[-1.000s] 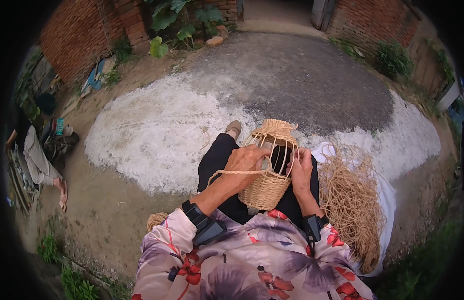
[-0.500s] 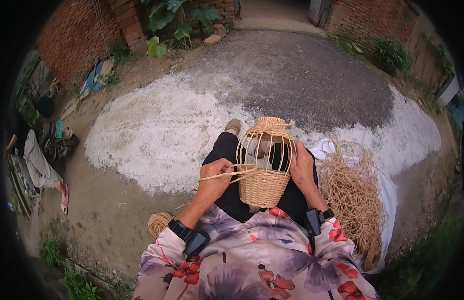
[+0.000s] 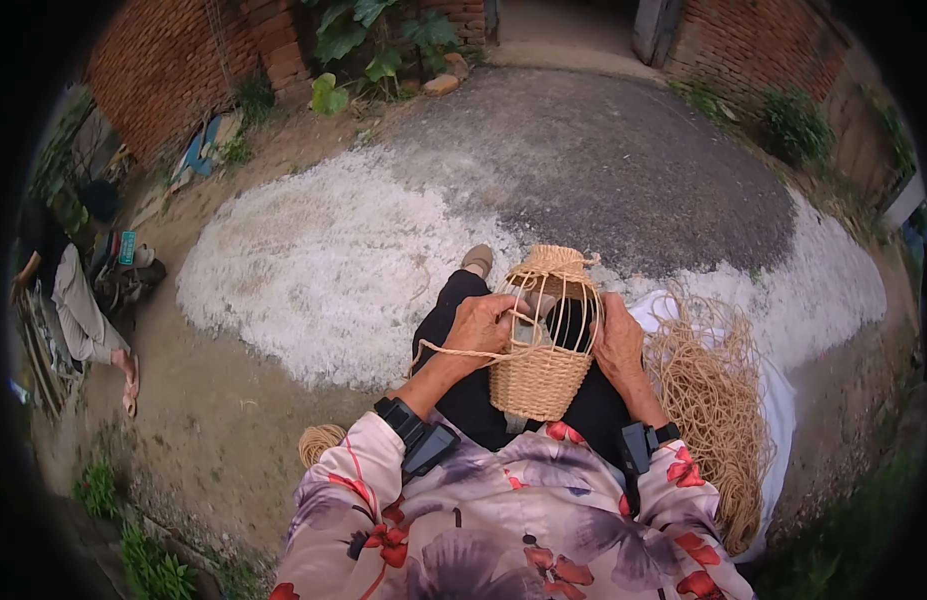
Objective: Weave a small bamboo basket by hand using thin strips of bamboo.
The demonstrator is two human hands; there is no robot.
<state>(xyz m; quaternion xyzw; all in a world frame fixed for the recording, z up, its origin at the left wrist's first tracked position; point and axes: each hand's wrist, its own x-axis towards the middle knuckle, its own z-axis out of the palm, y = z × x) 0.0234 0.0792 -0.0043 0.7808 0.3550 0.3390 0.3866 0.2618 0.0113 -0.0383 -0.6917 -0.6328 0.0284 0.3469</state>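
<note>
Head view: your forearms come up from the lower edge, a dark band on each wrist. Left hand bent in at the basket's near-left ribs, fingers curled; cannot tell whether they pinch the cord. Right hand closed around the ribs on the other side, gripping. Basket upright between your hands, above your dark trousers: woven lower body, open ribs, woven neck. One strand of cord runs leftward from the basket, along your left hand. To your right, a tangled cord pile on white cloth; to your left, a small coil. Ground of bare earth, with white and dark grey patches. Beyond: brick walls, a doorway. Far left, another person's leg.
</note>
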